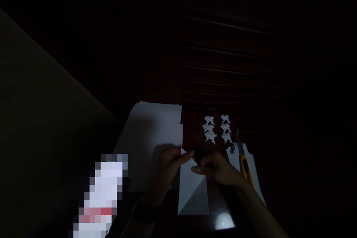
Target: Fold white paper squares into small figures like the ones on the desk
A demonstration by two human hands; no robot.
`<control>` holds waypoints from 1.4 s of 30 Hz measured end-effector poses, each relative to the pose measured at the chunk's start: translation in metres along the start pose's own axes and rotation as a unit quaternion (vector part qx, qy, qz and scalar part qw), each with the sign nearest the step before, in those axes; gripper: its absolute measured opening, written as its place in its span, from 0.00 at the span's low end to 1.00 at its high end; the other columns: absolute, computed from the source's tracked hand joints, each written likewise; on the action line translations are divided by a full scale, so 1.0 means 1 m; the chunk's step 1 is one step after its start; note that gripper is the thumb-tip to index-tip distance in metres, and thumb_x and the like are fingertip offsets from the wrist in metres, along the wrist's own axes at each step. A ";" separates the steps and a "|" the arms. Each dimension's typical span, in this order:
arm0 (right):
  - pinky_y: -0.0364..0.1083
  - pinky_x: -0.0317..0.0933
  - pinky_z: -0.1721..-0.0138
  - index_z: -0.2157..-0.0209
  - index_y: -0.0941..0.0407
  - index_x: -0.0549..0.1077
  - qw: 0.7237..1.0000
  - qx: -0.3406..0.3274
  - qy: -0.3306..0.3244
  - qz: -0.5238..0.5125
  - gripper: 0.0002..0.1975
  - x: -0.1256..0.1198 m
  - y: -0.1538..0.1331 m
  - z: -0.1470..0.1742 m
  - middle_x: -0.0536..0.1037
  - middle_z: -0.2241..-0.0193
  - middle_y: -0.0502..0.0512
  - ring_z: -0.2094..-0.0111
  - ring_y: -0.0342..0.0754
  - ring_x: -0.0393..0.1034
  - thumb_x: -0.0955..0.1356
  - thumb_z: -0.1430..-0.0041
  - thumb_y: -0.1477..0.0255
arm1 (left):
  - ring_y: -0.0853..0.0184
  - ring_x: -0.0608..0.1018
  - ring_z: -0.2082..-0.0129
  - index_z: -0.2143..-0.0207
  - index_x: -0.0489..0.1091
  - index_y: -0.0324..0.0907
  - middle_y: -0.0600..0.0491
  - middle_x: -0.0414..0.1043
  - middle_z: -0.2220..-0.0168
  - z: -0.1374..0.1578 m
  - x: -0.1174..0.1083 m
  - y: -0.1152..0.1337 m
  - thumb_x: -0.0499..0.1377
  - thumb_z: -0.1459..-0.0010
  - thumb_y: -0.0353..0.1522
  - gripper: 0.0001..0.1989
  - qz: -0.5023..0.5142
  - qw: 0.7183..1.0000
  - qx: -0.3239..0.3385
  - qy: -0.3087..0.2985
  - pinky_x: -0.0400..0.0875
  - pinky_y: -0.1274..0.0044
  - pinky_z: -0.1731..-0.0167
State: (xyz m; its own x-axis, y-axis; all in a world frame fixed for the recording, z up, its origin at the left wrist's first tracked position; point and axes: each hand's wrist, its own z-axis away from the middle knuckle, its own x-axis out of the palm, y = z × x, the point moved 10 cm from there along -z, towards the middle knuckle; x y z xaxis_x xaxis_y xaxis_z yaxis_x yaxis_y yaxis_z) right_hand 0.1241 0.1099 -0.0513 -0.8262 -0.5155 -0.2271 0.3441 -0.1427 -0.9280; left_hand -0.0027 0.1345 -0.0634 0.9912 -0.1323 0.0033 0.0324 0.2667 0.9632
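A narrow sheet of white paper (192, 193) hangs between my hands over the dark table, with a diagonal line across its lower part and a slanted upper edge. My left hand (171, 161) pinches its upper left corner, the thumb lying along the slanted edge. At the upper right edge, my right hand (213, 167) grips the same paper between thumb and fingers. Just beyond my hands, several small folded paper figures (209, 128) stand in two columns.
Large white paper sheets (145, 130) lie stacked on the left. To the right, a yellow utility knife (245, 165) rests on more white paper (255, 171), with a small metallic object (233, 147) near its blade. A pixelated bright patch (100, 193) covers the lower left. The scene is very dim.
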 end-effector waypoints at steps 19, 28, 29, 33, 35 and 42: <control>0.39 0.50 0.81 0.82 0.60 0.69 0.999 0.013 -0.039 -0.032 0.20 0.001 -0.005 0.006 0.66 0.84 0.47 0.81 0.39 0.58 0.69 0.50 0.57 | 0.62 0.79 0.70 0.74 0.77 0.39 0.49 0.79 0.73 0.001 0.005 -0.004 0.61 0.50 0.35 0.08 0.116 0.993 -0.022 -0.029 0.71 0.75 0.68; 0.39 0.48 0.82 0.82 0.60 0.70 0.997 0.020 -0.077 -0.018 0.20 0.005 -0.004 0.014 0.65 0.85 0.46 0.82 0.38 0.55 0.70 0.51 0.58 | 0.60 0.79 0.65 0.63 0.76 0.39 0.46 0.78 0.63 -0.001 -0.036 0.017 0.59 0.48 0.35 0.12 0.138 0.986 0.065 0.063 0.72 0.74 0.69; 0.39 0.47 0.82 0.82 0.60 0.71 0.996 0.018 -0.087 -0.008 0.19 0.006 -0.004 0.016 0.64 0.85 0.46 0.82 0.38 0.54 0.70 0.51 0.58 | 0.61 0.79 0.65 0.63 0.76 0.40 0.47 0.78 0.63 0.000 -0.044 0.026 0.59 0.48 0.35 0.11 0.099 0.988 0.086 0.077 0.71 0.76 0.70; 0.38 0.46 0.83 0.82 0.60 0.72 0.991 -0.002 -0.132 0.017 0.18 0.014 -0.007 0.023 0.63 0.85 0.45 0.83 0.37 0.53 0.70 0.52 0.60 | 0.63 0.78 0.66 0.66 0.77 0.42 0.48 0.79 0.66 0.012 -0.009 0.042 0.58 0.47 0.35 0.10 -0.057 0.987 0.104 -0.104 0.70 0.76 0.68; 0.38 0.47 0.82 0.81 0.60 0.72 0.986 -0.007 -0.164 0.016 0.17 0.021 -0.008 0.025 0.63 0.85 0.45 0.83 0.37 0.54 0.70 0.51 0.61 | 0.64 0.78 0.71 0.68 0.78 0.42 0.49 0.79 0.71 0.027 0.022 0.034 0.60 0.49 0.36 0.09 -0.109 0.963 0.089 -0.229 0.69 0.77 0.72; 0.39 0.45 0.81 0.81 0.60 0.72 0.990 -0.021 -0.136 0.016 0.15 0.012 -0.011 0.023 0.59 0.85 0.44 0.81 0.37 0.50 0.70 0.51 0.62 | 0.71 0.69 0.81 0.75 0.77 0.40 0.54 0.73 0.81 0.044 0.038 0.022 0.59 0.48 0.35 0.10 -0.133 0.950 0.043 -0.279 0.59 0.81 0.80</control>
State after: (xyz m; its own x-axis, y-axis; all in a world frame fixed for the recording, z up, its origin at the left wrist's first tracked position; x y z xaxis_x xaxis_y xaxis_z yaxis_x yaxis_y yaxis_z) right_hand 0.1205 0.0861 -0.0372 -0.6626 -0.7286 -0.1734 0.3448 -0.0912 -0.9342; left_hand 0.0303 0.0935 -0.0306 0.7260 -0.6763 -0.1246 0.2381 0.0772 0.9682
